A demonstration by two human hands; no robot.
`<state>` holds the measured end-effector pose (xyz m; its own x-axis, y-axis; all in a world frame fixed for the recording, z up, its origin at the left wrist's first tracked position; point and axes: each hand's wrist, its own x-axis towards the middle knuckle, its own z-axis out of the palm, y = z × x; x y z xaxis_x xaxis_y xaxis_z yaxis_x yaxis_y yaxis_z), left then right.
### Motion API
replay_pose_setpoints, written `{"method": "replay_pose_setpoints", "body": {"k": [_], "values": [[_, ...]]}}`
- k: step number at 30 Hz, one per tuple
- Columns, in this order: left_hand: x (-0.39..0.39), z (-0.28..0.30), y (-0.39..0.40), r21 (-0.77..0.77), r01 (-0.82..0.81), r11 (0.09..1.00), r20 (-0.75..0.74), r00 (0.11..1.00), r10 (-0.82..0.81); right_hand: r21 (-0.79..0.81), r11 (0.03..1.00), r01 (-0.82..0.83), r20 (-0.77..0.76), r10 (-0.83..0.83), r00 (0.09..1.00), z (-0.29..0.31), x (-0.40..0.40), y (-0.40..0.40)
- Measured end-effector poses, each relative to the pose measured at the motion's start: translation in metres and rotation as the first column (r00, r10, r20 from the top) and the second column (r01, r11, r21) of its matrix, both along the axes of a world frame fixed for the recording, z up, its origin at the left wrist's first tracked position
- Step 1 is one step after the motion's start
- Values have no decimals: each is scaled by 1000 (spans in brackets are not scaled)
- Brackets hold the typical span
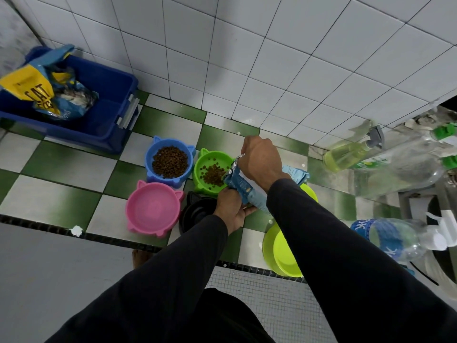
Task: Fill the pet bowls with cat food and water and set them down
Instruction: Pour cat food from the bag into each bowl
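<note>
- Green and white floor tiles [61,167] meet a white tiled wall [247,58], and all the bowls stand on this floor near the wall.
- We hold a small blue food pouch [238,184] with both hands, tilted so that its open mouth is over the green bowl [205,164].
- Our right hand [259,159] grips the upper part of the pouch near the opening, fingers curled around it.
- Our left hand [231,206] holds the pouch from below, also closed around it.
- Some brown kibble already lies in the green bowl, but less than in the blue bowl [148,159] just beside it, which has a good heap.
- The pink bowl [153,209] has no food in it, and the black bowl [195,214], partly hidden under our left wrist, looks without food too.
- Two yellow-green bowls [284,251] wait near our right arm, one of them mostly covered.
- We judge that the food part is about half done, and the water is not started; a water bottle [395,238] lies at the right.
- A blue bin [108,100] with a big cat food bag [32,87] stands at the left, well apart.
</note>
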<state>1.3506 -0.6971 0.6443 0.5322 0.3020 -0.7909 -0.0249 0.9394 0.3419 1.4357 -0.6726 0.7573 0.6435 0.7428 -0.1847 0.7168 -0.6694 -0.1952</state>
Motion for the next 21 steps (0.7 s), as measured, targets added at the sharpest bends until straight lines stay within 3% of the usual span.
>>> {"method": "replay_pose_setpoints", "body": {"k": [21], "values": [[1, -4, 2, 20, -10, 1000, 6, 1000, 9, 9, 1000, 3, -7, -3, 1000, 0, 1, -1]]}}
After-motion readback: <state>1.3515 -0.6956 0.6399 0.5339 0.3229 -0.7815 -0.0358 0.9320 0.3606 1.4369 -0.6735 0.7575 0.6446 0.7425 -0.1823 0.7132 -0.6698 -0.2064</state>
